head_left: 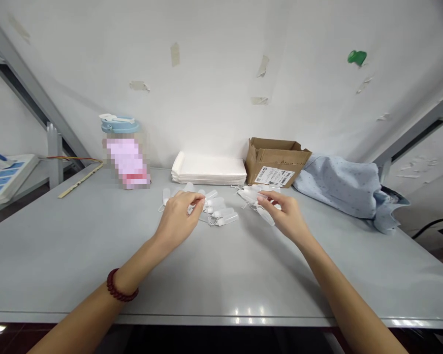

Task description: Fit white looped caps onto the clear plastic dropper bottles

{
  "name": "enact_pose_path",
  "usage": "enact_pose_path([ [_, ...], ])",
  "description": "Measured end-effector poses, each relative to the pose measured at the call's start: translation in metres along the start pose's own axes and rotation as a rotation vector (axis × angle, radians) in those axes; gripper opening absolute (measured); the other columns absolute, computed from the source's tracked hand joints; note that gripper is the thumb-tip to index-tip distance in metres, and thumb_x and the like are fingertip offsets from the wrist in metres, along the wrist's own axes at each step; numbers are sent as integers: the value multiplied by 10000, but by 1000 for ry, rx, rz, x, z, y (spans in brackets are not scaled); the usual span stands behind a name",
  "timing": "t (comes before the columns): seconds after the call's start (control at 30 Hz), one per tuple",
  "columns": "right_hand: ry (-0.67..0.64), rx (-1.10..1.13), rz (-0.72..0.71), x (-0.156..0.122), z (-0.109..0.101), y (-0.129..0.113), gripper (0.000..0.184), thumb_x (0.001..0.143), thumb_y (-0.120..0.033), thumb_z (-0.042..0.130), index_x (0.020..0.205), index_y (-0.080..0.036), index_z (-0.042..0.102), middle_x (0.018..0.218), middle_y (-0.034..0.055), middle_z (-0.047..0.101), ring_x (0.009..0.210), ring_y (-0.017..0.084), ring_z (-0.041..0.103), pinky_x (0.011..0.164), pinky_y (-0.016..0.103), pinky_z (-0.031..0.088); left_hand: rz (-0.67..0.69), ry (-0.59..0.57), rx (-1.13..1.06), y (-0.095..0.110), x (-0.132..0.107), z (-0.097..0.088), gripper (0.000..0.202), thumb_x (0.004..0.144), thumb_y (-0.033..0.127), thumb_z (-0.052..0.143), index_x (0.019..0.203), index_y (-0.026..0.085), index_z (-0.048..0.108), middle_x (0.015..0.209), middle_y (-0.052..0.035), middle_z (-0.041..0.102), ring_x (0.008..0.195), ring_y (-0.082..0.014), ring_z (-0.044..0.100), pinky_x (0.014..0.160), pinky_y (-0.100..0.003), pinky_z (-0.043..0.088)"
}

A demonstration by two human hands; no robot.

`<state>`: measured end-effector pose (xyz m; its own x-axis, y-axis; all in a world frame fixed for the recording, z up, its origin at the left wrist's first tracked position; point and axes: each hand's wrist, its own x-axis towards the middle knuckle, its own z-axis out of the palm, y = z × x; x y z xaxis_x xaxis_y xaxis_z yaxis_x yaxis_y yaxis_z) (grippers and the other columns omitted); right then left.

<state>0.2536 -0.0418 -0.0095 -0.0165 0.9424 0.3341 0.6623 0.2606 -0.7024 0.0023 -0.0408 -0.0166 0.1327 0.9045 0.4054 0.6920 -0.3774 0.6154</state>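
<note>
Several small clear plastic bottles with white caps lie in a cluster on the grey table. My left hand hovers over the left side of the cluster, fingers pinched together at one bottle. My right hand is to the right, fingers closed on a small clear plastic bag that seems to hold more bottles. A dark red bead bracelet sits on my left wrist.
A stack of white sheets and an open cardboard box stand by the back wall. A blue-lidded jug is at back left. Light blue cloth lies right. A wooden stick rests far left.
</note>
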Motion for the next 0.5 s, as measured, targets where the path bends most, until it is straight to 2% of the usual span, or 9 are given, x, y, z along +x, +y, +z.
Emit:
enact_pose_path([
  [0.17, -199, 267, 56, -6, -2, -14, 331, 852, -449, 498, 744, -184, 664, 800, 35, 657, 743, 173, 559, 653, 284, 419, 4, -52, -105, 7, -3, 0, 295, 857, 336, 496, 1072, 197, 642, 895, -52, 664, 844, -193, 601, 511, -234, 431],
  [0.33, -283, 409, 58, -7, 3, -11, 317, 856, -448, 505, 838, -180, 673, 769, 37, 637, 781, 174, 548, 770, 317, 436, 71, -128, -126, 9, -4, 1, 292, 849, 328, 504, 1073, 194, 634, 884, -53, 666, 849, -196, 598, 482, -219, 419],
  [0.43, -313, 442, 66, -7, 5, -11, 308, 858, -439, 509, 880, -179, 671, 792, 41, 634, 780, 170, 532, 782, 324, 434, 60, -187, -153, 10, -4, 1, 255, 848, 326, 513, 1023, 205, 655, 909, -50, 671, 843, -190, 601, 486, -215, 411],
  [0.5, -323, 465, 61, -8, 6, -12, 289, 853, -431, 522, 844, -180, 665, 801, 40, 632, 789, 169, 528, 784, 319, 435, 61, -212, -173, 10, -4, 1, 221, 854, 316, 509, 968, 212, 667, 928, -43, 676, 842, -183, 600, 503, -220, 408],
])
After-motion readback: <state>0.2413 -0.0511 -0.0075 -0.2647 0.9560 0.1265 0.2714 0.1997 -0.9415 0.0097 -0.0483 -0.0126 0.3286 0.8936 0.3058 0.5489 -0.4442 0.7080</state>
